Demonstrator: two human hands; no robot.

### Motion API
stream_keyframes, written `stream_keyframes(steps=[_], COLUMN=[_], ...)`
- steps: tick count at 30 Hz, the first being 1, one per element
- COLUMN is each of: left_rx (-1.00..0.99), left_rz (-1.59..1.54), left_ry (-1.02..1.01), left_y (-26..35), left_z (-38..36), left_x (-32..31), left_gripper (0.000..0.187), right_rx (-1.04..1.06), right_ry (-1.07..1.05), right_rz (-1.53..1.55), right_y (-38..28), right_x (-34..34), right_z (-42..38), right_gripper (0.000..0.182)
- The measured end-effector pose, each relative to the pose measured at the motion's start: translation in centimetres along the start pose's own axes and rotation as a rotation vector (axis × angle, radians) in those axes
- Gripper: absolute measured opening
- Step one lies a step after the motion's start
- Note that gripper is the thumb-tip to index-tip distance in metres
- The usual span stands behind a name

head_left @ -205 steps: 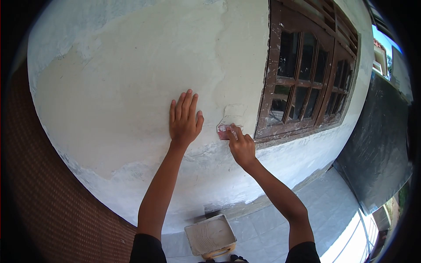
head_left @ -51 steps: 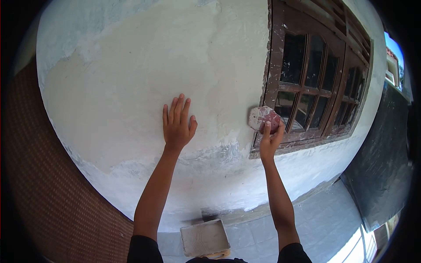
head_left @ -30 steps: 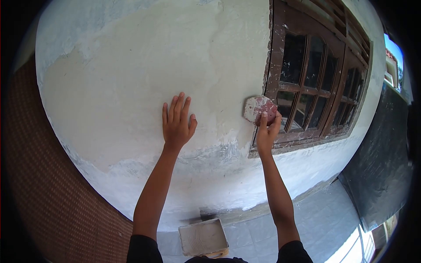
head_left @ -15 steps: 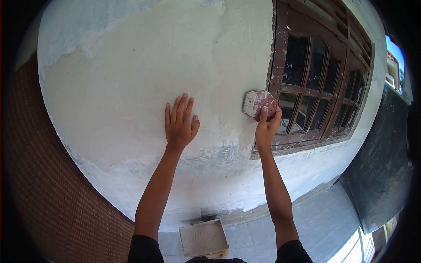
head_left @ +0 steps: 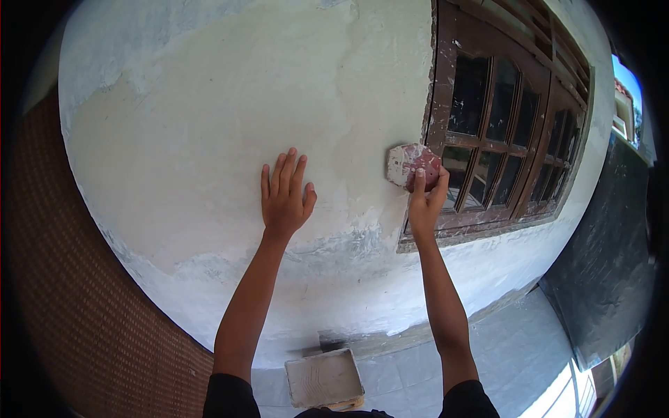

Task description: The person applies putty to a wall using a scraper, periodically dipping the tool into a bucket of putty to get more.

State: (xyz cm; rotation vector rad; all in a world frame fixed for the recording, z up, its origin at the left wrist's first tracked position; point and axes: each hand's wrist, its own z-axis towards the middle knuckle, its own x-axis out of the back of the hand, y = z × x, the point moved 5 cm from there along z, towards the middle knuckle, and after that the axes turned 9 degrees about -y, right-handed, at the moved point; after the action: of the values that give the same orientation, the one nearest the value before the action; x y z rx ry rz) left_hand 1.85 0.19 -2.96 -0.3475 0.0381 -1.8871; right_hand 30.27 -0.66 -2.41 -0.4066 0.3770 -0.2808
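My left hand (head_left: 285, 202) lies flat against the pale plastered wall (head_left: 230, 132), its fingers stretched upward and spread. In my right hand (head_left: 426, 207) is a flat, dull-red plate with cut corners (head_left: 412, 167), smeared with whitish plaster. Thumb and fingers grip it by its lower right side, the thumb on the face toward me. The plate is at the wall right beside the window frame's left edge; its far side is hidden. Smooth cream filler covers much of the wall, with rougher blue-white patches lower down.
A brown wooden window (head_left: 482, 145) with small panes is on the right. Below stands a tray (head_left: 325, 378) with pale paste, on a grey ground sheet (head_left: 404, 376). Brown woven matting (head_left: 83, 279) borders the left; a dark sheet (head_left: 603, 258) hangs at the right.
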Motion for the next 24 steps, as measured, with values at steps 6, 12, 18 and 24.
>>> stream_keyframes(steps=[6,12,18,24], left_rx=[-0.003,0.0,0.0,-0.002], left_rz=[-0.007,-0.002,-0.001,0.006], left_ry=[-0.002,-0.02,-0.003,-0.009], left_y=[0.0,-0.2,-0.1,0.0], left_z=[-0.1,0.0,0.0,0.0], left_x=[0.1,0.0,-0.1,-0.1], left_gripper=[0.052,0.053,0.053,0.053], right_rx=[0.217,0.057,0.02,0.237], right_ry=[-0.628,-0.034,0.172,-0.446], right_rz=[-0.504,-0.333,-0.019,-0.469], right_y=[-0.4,1.1,0.8,0.2], right_x=[-4.3,0.5,4.4,1.1], right_z=[-5.3,0.5,1.5,-2.4], right_gripper=[0.033,0.034,0.031,0.029])
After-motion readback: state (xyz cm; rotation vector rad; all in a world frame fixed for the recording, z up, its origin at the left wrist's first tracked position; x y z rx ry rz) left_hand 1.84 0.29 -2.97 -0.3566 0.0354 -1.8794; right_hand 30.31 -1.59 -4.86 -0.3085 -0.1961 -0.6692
